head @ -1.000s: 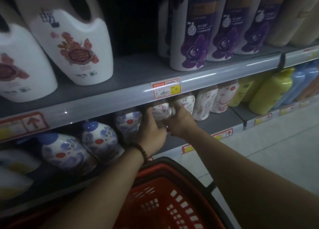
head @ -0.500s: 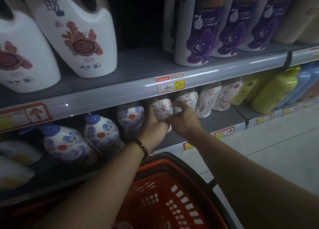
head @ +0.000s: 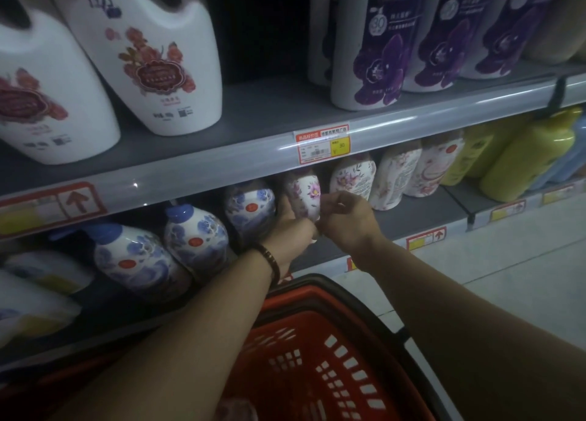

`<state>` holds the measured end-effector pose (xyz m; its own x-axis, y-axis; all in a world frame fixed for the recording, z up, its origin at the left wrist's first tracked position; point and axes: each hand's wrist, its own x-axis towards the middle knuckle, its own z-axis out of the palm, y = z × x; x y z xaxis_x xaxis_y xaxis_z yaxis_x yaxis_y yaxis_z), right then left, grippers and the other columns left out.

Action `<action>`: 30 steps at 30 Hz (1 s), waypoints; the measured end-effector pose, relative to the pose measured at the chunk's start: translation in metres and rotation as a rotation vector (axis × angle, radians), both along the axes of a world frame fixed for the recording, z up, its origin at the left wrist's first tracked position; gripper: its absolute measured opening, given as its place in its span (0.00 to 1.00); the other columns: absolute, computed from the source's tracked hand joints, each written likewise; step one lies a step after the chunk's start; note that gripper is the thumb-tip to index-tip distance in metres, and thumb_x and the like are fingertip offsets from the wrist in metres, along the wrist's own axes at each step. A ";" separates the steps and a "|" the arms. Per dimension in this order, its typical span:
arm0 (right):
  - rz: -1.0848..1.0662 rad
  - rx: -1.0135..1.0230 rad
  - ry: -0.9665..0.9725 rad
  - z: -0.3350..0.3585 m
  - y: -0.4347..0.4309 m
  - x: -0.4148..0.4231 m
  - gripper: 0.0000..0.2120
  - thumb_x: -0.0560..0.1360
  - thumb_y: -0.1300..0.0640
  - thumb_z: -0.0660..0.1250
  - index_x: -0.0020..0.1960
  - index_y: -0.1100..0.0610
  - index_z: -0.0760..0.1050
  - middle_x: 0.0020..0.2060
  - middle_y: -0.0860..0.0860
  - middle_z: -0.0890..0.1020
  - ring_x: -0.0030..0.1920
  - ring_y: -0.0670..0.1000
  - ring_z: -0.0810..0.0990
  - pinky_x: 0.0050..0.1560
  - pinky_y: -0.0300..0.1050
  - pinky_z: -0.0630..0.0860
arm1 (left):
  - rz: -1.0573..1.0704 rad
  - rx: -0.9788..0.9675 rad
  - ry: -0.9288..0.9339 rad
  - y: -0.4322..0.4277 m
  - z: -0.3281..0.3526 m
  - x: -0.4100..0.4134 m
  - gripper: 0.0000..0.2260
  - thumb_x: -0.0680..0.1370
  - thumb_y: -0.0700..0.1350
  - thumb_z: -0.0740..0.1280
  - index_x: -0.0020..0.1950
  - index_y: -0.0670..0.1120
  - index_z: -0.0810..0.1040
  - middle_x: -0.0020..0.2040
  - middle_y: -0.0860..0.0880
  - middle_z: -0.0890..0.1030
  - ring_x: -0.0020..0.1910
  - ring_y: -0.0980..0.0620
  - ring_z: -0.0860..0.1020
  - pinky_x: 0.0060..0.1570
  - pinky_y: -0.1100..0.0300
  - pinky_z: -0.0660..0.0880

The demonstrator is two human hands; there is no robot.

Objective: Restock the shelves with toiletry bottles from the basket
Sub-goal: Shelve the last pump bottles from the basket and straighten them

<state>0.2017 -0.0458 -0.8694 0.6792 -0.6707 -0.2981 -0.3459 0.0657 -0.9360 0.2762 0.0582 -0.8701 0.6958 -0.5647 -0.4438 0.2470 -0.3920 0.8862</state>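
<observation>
A white bottle with pink flowers (head: 303, 195) stands on the lower shelf (head: 421, 213), under the price tag. My left hand (head: 290, 233), with a dark bead bracelet at the wrist, holds its left side and base. My right hand (head: 347, 217) grips its right side, fingers curled on the front. The red basket (head: 320, 351) sits below my forearms. Something pale shows at its bottom edge, too dim to identify.
Blue-flowered pump bottles (head: 196, 236) stand left of my hands, more pink-flowered ones (head: 396, 173) and yellow bottles (head: 532, 157) to the right. The upper shelf (head: 253, 154) carries big white jugs (head: 158, 56) and purple-labelled bottles (head: 377, 40). Pale floor lies at the right.
Both hands have stayed on the pink-flowered bottle and shifted it slightly, so that more of it shows standing on the shelf. The view has tilted down a little.
</observation>
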 end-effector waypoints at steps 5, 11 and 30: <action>0.011 0.057 -0.037 -0.004 0.000 -0.002 0.10 0.75 0.67 0.73 0.54 0.57 0.85 0.47 0.59 0.88 0.46 0.56 0.85 0.58 0.61 0.83 | 0.033 -0.010 0.052 0.003 0.010 0.002 0.40 0.64 0.34 0.65 0.72 0.64 0.65 0.65 0.47 0.80 0.63 0.40 0.79 0.47 0.49 0.83; 0.111 -0.056 0.014 0.005 -0.005 -0.006 0.11 0.77 0.62 0.76 0.58 0.57 0.85 0.48 0.55 0.88 0.52 0.56 0.87 0.59 0.61 0.84 | 0.106 -0.038 0.099 0.002 0.006 0.004 0.29 0.74 0.34 0.66 0.71 0.56 0.71 0.64 0.45 0.82 0.61 0.42 0.82 0.46 0.50 0.81; 0.025 -0.089 -0.015 0.000 -0.008 0.012 0.06 0.74 0.62 0.80 0.49 0.57 0.85 0.40 0.56 0.88 0.42 0.60 0.89 0.48 0.60 0.87 | 0.095 -0.004 0.206 0.001 0.024 0.004 0.37 0.80 0.31 0.64 0.77 0.65 0.60 0.63 0.39 0.79 0.53 0.36 0.84 0.40 0.45 0.84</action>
